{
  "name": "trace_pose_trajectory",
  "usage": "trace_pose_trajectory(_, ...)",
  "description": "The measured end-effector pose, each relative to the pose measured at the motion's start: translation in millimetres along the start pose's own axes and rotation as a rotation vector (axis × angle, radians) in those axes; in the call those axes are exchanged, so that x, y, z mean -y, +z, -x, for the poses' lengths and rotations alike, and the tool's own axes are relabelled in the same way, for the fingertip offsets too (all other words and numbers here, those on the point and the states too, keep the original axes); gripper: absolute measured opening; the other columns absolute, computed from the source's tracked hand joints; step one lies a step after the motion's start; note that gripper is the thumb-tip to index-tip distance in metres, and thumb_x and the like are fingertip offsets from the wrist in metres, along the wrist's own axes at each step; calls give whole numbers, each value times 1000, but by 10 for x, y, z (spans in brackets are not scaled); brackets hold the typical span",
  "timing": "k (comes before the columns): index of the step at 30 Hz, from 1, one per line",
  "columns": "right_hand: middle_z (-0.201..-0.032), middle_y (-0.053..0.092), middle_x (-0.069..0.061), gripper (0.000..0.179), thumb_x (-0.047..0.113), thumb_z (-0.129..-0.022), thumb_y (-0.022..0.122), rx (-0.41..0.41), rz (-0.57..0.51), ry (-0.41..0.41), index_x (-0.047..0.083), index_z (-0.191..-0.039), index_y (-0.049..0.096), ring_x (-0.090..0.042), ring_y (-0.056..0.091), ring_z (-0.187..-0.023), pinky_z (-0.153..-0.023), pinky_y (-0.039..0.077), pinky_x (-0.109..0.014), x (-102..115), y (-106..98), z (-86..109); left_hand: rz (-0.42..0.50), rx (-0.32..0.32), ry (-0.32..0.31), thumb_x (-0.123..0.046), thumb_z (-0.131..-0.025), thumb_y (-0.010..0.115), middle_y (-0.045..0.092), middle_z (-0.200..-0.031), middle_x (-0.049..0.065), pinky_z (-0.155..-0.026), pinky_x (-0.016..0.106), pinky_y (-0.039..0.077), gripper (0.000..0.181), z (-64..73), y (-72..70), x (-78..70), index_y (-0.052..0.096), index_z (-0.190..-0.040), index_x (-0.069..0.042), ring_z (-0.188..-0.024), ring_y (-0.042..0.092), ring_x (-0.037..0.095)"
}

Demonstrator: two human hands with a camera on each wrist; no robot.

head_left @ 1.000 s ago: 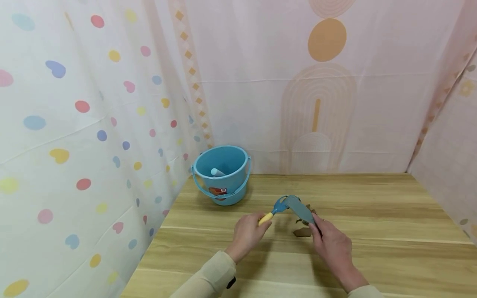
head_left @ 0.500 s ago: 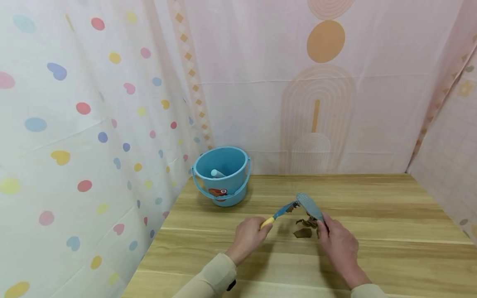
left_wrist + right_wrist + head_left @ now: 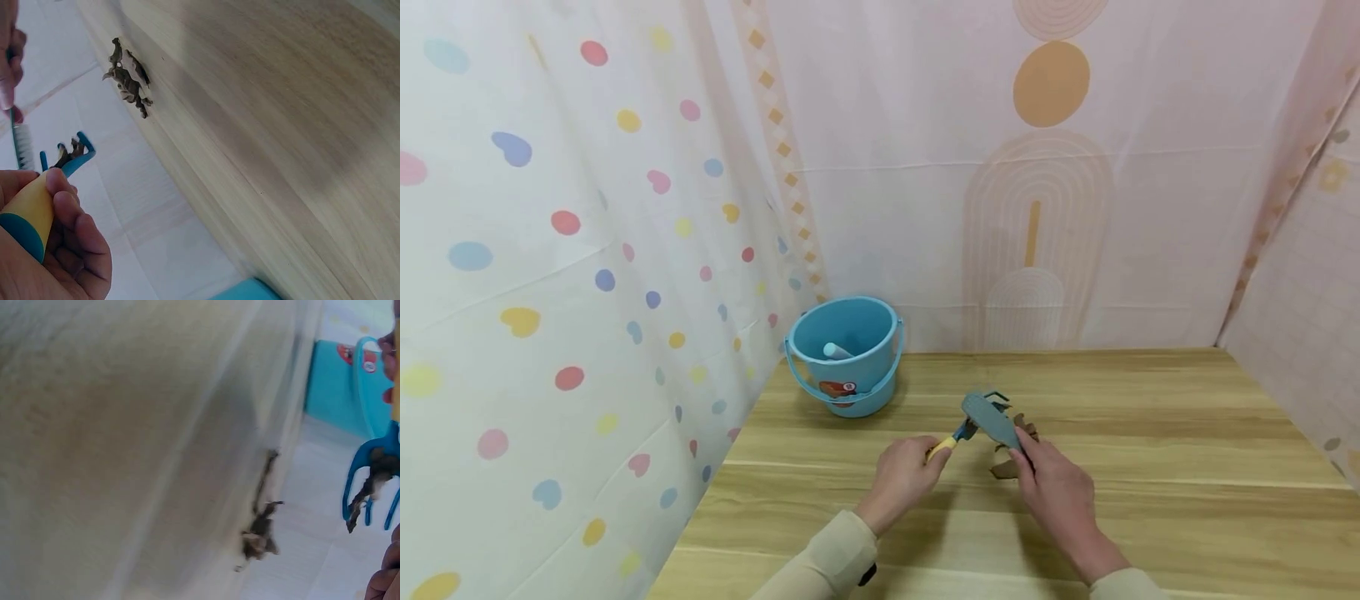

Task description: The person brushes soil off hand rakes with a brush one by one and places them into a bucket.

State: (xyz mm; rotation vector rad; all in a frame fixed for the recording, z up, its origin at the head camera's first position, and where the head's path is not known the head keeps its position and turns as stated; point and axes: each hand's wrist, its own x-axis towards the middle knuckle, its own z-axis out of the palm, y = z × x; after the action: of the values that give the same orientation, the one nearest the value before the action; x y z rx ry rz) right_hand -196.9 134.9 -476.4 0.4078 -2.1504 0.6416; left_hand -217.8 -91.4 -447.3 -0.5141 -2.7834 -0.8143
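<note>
My left hand [image 3: 901,479] grips the yellow handle [image 3: 942,449] of a small garden hand fork with blue tines [image 3: 351,487]. Dark, shrivelled dry leaves [image 3: 375,478] are caught among the tines. A grey brush [image 3: 991,419] is held in my right hand [image 3: 1062,493]; its pale bristles [image 3: 24,147] show in the left wrist view. From the head, the brush overlaps the fork and hides part of it; whether they touch I cannot tell. More dry leaves [image 3: 128,84] lie on the table below, including a flat brown piece [image 3: 1003,471].
A blue bucket [image 3: 871,377] with its handle down stands at the back left of the wooden table [image 3: 1150,467]. A pale rod end [image 3: 837,351] pokes up inside it. Patterned curtains [image 3: 880,208] hang behind and along both sides.
The brush swung right, off the fork, then came back left over it. The fork's head turned edge-on and has turned again. My left hand has stayed nearly in place.
</note>
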Motion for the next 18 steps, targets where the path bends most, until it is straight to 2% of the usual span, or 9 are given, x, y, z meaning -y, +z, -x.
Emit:
trace_pose_trajectory(3, -79, 69, -9, 37, 11, -81, 78, 14, 22, 41, 3, -116, 72, -11, 42, -44, -37, 30, -28, 1, 11, 13, -4, 4, 1, -29, -98, 61, 45, -54, -12, -45, 24, 33, 24, 14, 1, -4, 67, -79, -14, -47, 40, 4)
trace_pose_trajectory(7, -78, 69, -9, 36, 11, -82, 77, 16, 30, 56, 4, -117, 72, -7, 34, -44, -37, 27, -26, -19, 13, 27, -3, 10, -10, -29, -99, 60, 45, -55, -12, -45, 25, 33, 24, 27, 12, -14, 70, -86, -11, -47, 40, 5)
trace_pose_trajectory(12, -80, 69, -10, 35, 11, -82, 77, 24, 24, 75, 5, -116, 72, -10, 41, -45, -38, 30, -27, -31, 7, 47, 9, 7, -23, -29, -99, 59, 45, -54, -11, -45, 25, 33, 24, 26, 20, -13, 71, -89, -10, -46, 40, 5)
trace_pose_trajectory(18, -84, 71, -12, 32, 13, -85, 75, 73, 33, 152, 4, -116, 72, -21, 54, -48, -38, 34, -33, -43, -16, 60, 34, 6, -31, -28, -100, 58, 45, -54, -11, -46, 25, 32, 25, 12, 15, 0, 71, -89, -10, -47, 40, 5)
